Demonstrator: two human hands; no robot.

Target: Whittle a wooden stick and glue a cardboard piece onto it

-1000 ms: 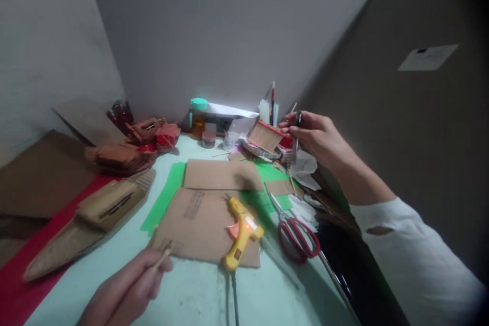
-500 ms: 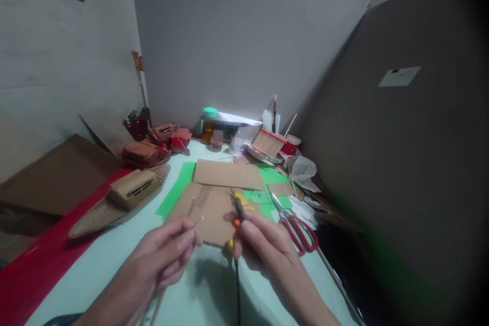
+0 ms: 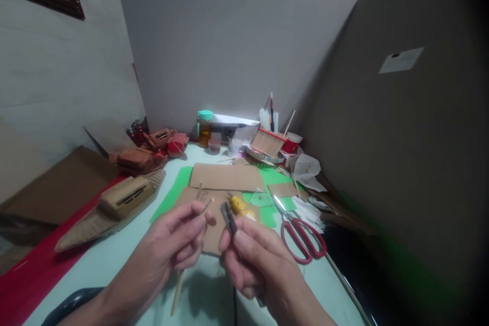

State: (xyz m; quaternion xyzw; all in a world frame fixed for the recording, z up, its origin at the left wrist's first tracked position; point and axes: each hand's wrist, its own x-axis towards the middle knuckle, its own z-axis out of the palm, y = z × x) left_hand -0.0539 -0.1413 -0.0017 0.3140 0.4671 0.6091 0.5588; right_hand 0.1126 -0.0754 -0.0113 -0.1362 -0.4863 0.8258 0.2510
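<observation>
My left hand point(image 3: 173, 242) pinches a thin wooden stick point(image 3: 208, 206), its short pale end showing past the fingertips. A longer wooden stick point(image 3: 178, 290) runs behind this hand; whether it is held there or lies on the table I cannot tell. In my right hand point(image 3: 255, 254) is a narrow dark tool with a metal end point(image 3: 228, 218), perhaps a utility knife. The tool's tip points up, a small gap from the stick. Just behind lies a yellow glue gun point(image 3: 241, 207) on a brown cardboard sheet point(image 3: 212, 239), partly hidden by my right hand.
Red-handled scissors point(image 3: 301, 239) lie to the right. Another cardboard piece point(image 3: 231, 175) rests on green sheets point(image 3: 178, 183). A cardboard boat point(image 3: 118, 204) stands at left, beside red cloth point(image 3: 42, 260). At the back are a teal-lidded jar point(image 3: 205, 130) and a red cup point(image 3: 291, 142).
The tool in my right hand has turned and shows more of its length, nearer the stick. My left hand has moved slightly right and up. The view has shifted a little.
</observation>
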